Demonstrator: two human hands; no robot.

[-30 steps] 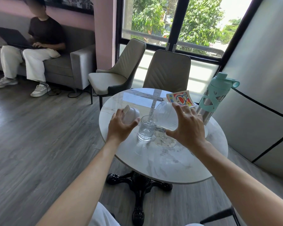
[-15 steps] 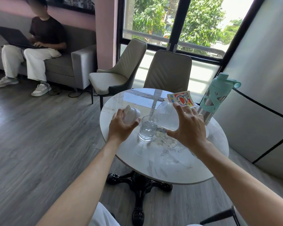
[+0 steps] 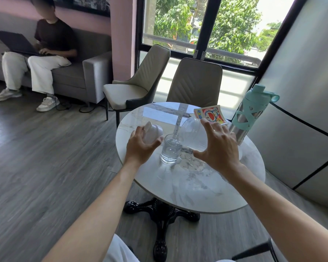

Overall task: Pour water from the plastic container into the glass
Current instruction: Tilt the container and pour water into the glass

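container: clear plastic container (image 3: 194, 134) is held tipped hard toward the glass (image 3: 170, 149), mouth just over the rim; a thin stream seems to be running in, hard to confirm
right hand: right hand (image 3: 221, 146) is wrapped round the container w/ fingers splayed, thumb underneath; grip looks light, not clenched
left hand: left hand (image 3: 140, 146) is closed round a white lid (image 3: 152, 133), held just beside the glass, off the table (image 3: 187, 188)
glass: upright on the table between the hands, water approx halfway up
risk 1: overfill if tilt is kept up; level can't be read well thru clear walls + glare
risk 2: wide mouth vs narrow glass, so water may be sheeted past the rim onto the marble if tilt is raised
risk 3: container wall is thin and prob flexes; a squeeze would surge the flow or let it slip
risk 4: glass could be knocked by the container lip or by the left hand, both v. close to it
risk 5: card pack (image 3: 210, 114) lies near, behind the container; it'd get wet from a spill. Teal bottle (image 3: 251, 112) stands apart, low concern
fix: tilt to be eased back early, rim kept centred over the glass
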